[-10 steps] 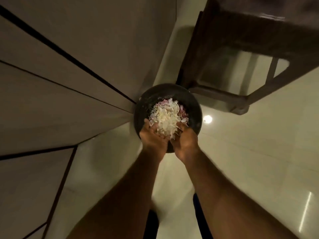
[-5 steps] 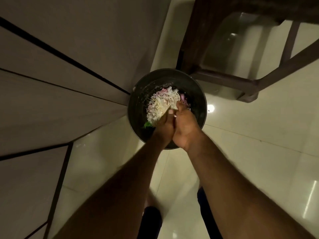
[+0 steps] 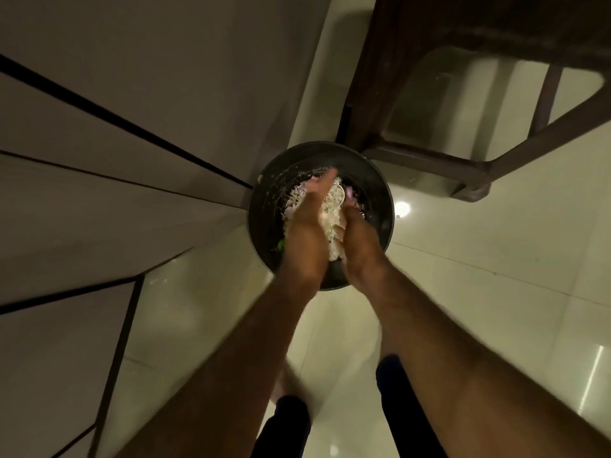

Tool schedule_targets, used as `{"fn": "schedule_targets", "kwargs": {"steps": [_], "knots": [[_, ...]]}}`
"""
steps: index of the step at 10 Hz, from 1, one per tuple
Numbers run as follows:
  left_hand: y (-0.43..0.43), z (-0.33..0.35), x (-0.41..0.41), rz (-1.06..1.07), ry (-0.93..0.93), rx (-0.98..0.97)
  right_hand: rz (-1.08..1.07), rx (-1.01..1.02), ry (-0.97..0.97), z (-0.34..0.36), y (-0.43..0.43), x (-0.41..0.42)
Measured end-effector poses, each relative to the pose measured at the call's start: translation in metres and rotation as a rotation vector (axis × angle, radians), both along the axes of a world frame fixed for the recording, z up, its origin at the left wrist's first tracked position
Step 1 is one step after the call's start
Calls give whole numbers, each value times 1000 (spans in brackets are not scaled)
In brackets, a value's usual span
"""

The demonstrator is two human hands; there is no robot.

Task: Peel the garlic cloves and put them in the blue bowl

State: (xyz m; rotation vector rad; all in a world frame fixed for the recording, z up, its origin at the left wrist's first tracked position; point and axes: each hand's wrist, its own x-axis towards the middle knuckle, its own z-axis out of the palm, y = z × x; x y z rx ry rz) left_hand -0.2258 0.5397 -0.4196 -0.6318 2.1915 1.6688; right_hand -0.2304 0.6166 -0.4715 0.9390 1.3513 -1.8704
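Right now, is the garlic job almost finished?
Nearly, it seems. Done: a heap of papery garlic skins lies in the dark bin. In hand: the left hand and right hand press more skins between them over it. Left: no blue bowl or cloves show, so unconfirmed.

Pale glossy floor tiles point(image 3: 496, 309) are catching a light reflection point(image 3: 401, 208) right of the right grip point(image 3: 358, 246); a dark wooden chair point(image 3: 429, 160) is standing beyond, grey panels point(image 3: 132, 193) left.

One view only: head cam, wide-angle.
Sits on the wearer's head, pointed steeply down and slightly forward. Left grip point(image 3: 304, 226) and right grip point(image 3: 358, 241) land near frame centre over a dark bin point(image 3: 264, 226), close in. Tiled floor point(image 3: 479, 309) fills the right, cabinet fronts point(image 3: 115, 193) the left, chair frame point(image 3: 429, 158) top right.
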Motion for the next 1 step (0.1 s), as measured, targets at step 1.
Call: {"fn": "schedule_targets", "kwargs": {"steps": [1], "knots": [[-2,-41,3,-312,-78,-116,-294,-386,-46,40,-1,5]]}}
